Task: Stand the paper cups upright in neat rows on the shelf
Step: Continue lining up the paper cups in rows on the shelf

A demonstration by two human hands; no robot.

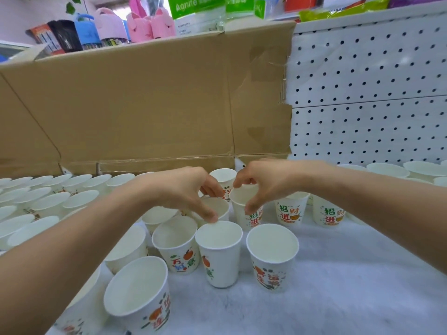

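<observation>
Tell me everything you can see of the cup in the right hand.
The paper cup is white and tapered, with a rolled rim and red and green printed characters beside an orange fruit. It is upright, mouth up, apparently empty. The right hand pinches its rim, forefinger behind, thumb in front. It is in the middle of the shelf, close beside the neighbouring cup that the left hand grips; whether its base touches the shelf is unclear.

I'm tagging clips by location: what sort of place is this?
Most likely a small shop: a white perforated metal shelf backing, packaged goods such as pink bunny-shaped cases and green-labelled packs on the upper shelf, and many printed white paper cups set out on the white shelf.
</observation>
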